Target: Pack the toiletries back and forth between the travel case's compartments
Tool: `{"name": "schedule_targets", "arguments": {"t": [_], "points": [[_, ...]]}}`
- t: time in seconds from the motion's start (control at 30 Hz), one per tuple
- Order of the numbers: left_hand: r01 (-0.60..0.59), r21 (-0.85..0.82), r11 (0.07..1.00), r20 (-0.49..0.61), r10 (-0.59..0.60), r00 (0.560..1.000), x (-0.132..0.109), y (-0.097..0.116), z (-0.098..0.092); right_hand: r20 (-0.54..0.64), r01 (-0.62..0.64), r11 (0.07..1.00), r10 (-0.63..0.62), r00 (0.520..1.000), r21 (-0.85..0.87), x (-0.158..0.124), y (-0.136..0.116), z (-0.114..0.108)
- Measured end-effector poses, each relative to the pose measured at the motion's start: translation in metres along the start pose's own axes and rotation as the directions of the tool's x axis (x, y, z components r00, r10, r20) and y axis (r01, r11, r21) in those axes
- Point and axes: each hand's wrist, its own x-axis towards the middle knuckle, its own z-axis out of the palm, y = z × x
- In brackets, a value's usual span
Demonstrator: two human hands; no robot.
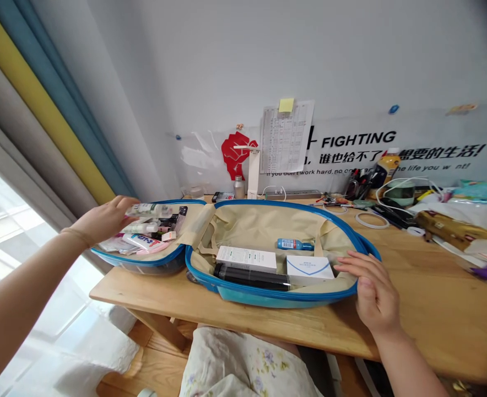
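The open blue case (pixel 268 295) lies on the tabletop (pixel 412 309); its rim is touched by the spread right hand (pixel 373 292); a small tube (pixel 146 209), likely light and slippery, is pinched by the left hand (pixel 103 219) above the lid half; best gripped mid-body.

Open suitcase (pixel 227 295) on table (pixel 433 309); tubes (pixel 144 234) in left half, boxes (pixel 247 258) + bottle (pixel 293 244) in right half; desk clutter (pixel 392 193) behind, to the right.

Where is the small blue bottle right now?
The blue bottle lies in the right half of the open suitcase, just behind the two white boxes.
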Motion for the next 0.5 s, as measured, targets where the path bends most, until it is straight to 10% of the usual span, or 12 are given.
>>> {"name": "schedule_targets", "arguments": {"t": [0.2,0.37,0.5], "points": [[-0.289,-0.207,0.935,0.065,0.308,0.949,0.060,0.116,-0.019,-0.015,0.009,1.000,-0.008,1.000,0.011,0.001,0.000,0.001],[-0.408,-0.308,0.859,0.216,0.481,0.850,0.104,0.213,0.010,-0.018,0.004,1.000,-0.004,1.000,0.001,0.001,0.000,0.001],[-0.396,-0.357,0.846,0.350,0.514,0.783,0.115,0.244,0.033,-0.004,0.001,1.000,-0.001,1.000,-0.007,0.000,0.000,0.000]]}}
